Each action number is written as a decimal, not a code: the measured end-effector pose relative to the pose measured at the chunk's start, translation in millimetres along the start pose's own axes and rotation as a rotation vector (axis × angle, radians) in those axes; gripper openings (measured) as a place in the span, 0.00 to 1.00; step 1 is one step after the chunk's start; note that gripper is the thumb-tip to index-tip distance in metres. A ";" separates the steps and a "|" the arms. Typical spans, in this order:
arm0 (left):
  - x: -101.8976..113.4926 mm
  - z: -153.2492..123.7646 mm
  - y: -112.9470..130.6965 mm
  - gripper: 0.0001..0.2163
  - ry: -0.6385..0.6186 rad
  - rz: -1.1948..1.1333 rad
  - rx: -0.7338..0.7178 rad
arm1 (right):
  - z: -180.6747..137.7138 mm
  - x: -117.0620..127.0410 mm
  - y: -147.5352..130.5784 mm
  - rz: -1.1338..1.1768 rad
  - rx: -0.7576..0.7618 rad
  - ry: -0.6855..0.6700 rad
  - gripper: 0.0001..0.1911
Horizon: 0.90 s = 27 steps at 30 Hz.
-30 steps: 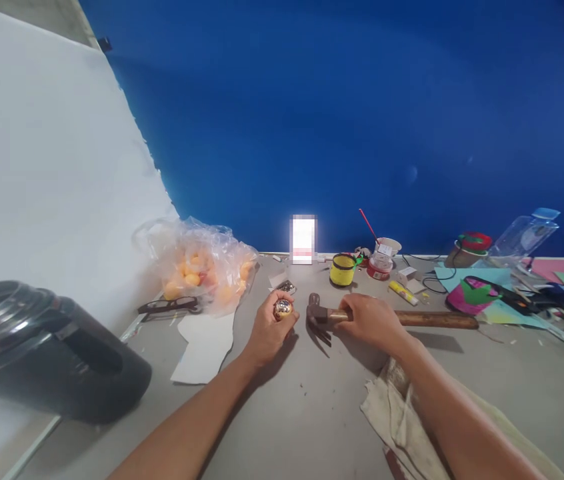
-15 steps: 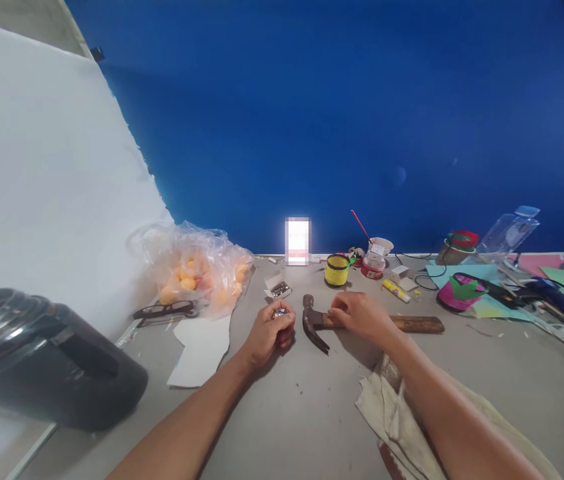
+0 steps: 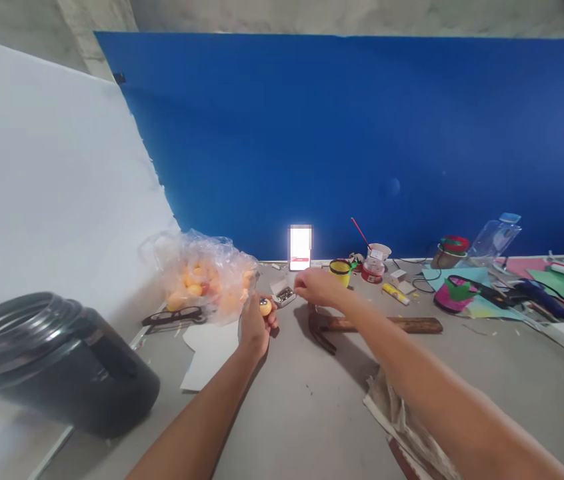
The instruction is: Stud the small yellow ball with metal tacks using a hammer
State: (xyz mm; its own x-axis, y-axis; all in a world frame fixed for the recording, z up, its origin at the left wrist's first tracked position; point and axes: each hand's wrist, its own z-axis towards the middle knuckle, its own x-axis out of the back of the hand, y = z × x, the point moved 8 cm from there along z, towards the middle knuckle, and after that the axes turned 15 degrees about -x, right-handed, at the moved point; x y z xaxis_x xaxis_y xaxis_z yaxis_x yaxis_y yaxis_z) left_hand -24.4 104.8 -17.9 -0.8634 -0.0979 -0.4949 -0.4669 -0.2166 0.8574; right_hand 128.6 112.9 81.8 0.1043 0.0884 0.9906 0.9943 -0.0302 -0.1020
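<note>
My left hand [image 3: 255, 327] is closed around a small round ball [image 3: 265, 307] with an orange-yellow face, held just above the grey table [image 3: 312, 407]. My right hand [image 3: 315, 287] reaches over a small open box of metal pins [image 3: 283, 294], fingers pinched together at the box; what they hold, if anything, is too small to see. A hammer [image 3: 377, 325] with a wooden handle lies on the table below my right forearm, no hand on it.
A clear bag of orange balls [image 3: 202, 277] and black glasses [image 3: 175, 316] lie at left, with white paper [image 3: 207, 347] beside them. A black jar [image 3: 52, 363] lies at near left. A lit phone [image 3: 300, 247], yellow cup [image 3: 341, 269], bottle [image 3: 495, 238], coloured paper and tools sit along the blue backboard. A cloth [image 3: 402, 427] is under my right arm.
My right hand let go of the hammer and moved left and away to the pin box. My left hand turned the ball, orange side showing. The camera tilted up.
</note>
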 end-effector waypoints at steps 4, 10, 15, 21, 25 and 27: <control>0.8 0.5 0.4 0.23 0.003 0.007 -0.016 | 29.2 -15.4 -32.2 -0.040 -0.002 -0.014 0.15; -0.5 -0.2 -0.2 0.22 -0.005 0.018 -0.011 | 53.7 -38.7 -42.8 -0.045 0.017 -0.022 0.18; 2.5 0.5 -5.6 0.24 0.009 0.020 -0.003 | 60.8 -46.5 -42.7 -0.017 0.041 -0.033 0.17; 0.9 1.0 -6.1 0.26 -0.011 -0.012 -0.001 | 55.2 -39.0 -35.7 0.075 0.025 -0.016 0.13; 0.3 0.6 -4.9 0.24 -0.005 -0.024 -0.002 | 53.3 -32.7 -31.6 0.222 0.043 -0.017 0.10; -1.6 -0.3 -4.0 0.21 -0.005 -0.056 0.008 | 48.1 -30.0 -27.6 0.303 0.064 -0.026 0.09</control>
State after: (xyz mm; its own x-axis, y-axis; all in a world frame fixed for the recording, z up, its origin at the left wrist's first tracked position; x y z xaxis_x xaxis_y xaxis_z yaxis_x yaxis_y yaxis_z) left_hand -21.1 105.5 -20.5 -0.8370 -0.0806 -0.5413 -0.5159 -0.2141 0.8295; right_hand 99.1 158.9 50.5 0.3959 0.1107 0.9116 0.9171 0.0033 -0.3987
